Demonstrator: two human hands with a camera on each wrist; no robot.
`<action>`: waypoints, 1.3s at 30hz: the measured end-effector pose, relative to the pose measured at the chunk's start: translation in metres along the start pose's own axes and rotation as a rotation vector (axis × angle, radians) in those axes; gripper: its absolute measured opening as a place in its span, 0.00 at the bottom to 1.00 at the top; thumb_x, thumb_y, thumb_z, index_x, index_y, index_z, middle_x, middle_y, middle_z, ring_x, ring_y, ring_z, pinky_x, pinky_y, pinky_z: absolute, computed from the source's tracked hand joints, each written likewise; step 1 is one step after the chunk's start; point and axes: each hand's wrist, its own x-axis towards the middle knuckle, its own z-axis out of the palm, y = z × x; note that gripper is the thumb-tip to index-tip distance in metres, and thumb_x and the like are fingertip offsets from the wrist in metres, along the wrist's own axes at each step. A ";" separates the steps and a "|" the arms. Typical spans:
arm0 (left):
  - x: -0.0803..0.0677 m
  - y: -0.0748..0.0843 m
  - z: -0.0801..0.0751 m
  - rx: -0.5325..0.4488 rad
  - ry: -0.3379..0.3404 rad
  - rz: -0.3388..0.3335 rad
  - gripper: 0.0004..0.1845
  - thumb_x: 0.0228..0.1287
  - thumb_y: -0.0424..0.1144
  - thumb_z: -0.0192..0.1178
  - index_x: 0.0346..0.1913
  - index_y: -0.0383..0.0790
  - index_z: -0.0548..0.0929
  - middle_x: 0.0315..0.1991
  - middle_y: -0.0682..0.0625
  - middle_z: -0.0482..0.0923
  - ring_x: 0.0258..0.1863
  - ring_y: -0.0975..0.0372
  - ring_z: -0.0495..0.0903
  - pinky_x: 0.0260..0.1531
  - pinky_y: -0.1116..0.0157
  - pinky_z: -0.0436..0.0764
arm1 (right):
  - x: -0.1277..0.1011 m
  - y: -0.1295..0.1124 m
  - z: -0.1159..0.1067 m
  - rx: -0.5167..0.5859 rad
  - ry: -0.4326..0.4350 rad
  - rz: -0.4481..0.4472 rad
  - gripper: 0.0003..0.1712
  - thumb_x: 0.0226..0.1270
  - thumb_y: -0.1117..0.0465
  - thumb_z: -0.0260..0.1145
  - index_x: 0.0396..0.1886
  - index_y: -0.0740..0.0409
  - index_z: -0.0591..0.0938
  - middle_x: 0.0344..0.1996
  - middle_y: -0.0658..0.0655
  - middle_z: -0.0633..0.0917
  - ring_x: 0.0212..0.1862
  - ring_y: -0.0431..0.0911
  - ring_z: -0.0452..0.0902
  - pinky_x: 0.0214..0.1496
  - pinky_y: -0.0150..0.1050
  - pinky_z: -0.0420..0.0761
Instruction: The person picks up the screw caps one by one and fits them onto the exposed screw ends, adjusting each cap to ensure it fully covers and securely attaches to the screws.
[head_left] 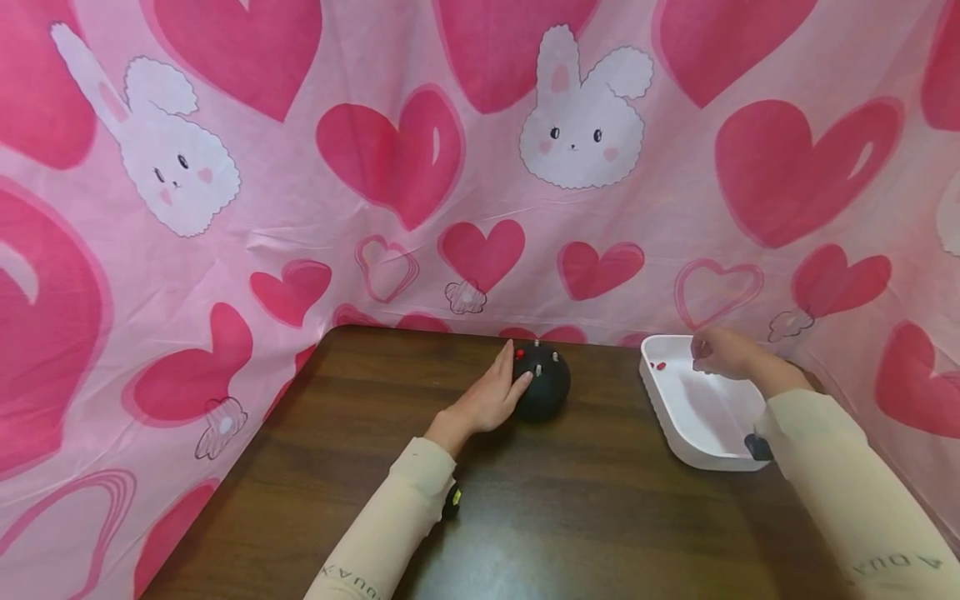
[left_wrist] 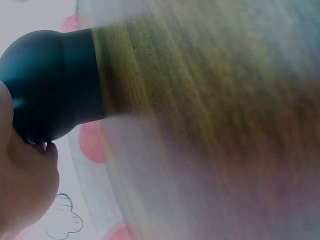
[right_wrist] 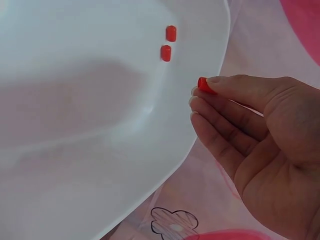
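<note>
A black, rounded object (head_left: pixel 543 393) stands on the table, with several small silver pegs on its upper side and a red cap (head_left: pixel 521 354) near its left edge. In the left wrist view, this black object (left_wrist: pixel 45 80) has a ball-shaped body on a cylindrical base. My left hand (head_left: pixel 487 398) rests against its left side, fingers straight and thumb across the front. Over the far right rim of a white tray (head_left: pixel 678 437), my right hand (head_left: pixel 723 354) pinches a small red cap (right_wrist: pixel 206 85) between thumb and fingertips. Two more red caps (right_wrist: pixel 171 33) lie inside the tray.
The brown wooden table (head_left: pixel 337 467) meets a pink heart-and-rabbit cloth (head_left: pixel 480 192) at its back and sides. The tray stands close to the cloth at the right. A dark device (head_left: pixel 757 447) sits at the right wrist, over the tray's near corner.
</note>
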 end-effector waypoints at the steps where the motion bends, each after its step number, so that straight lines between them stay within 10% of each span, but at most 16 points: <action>1: 0.000 0.000 0.000 -0.003 0.003 0.003 0.44 0.80 0.63 0.37 0.83 0.41 0.34 0.84 0.47 0.34 0.82 0.56 0.44 0.78 0.57 0.51 | 0.000 -0.001 0.000 0.000 0.010 -0.011 0.08 0.59 0.74 0.70 0.29 0.68 0.78 0.23 0.53 0.83 0.26 0.45 0.77 0.27 0.38 0.78; 39: 0.002 0.004 -0.003 0.038 0.012 -0.002 0.45 0.80 0.63 0.37 0.83 0.43 0.30 0.84 0.48 0.30 0.82 0.59 0.42 0.78 0.59 0.51 | -0.001 -0.024 -0.008 0.011 0.076 -0.032 0.06 0.62 0.73 0.72 0.34 0.65 0.81 0.27 0.53 0.83 0.30 0.46 0.78 0.30 0.36 0.81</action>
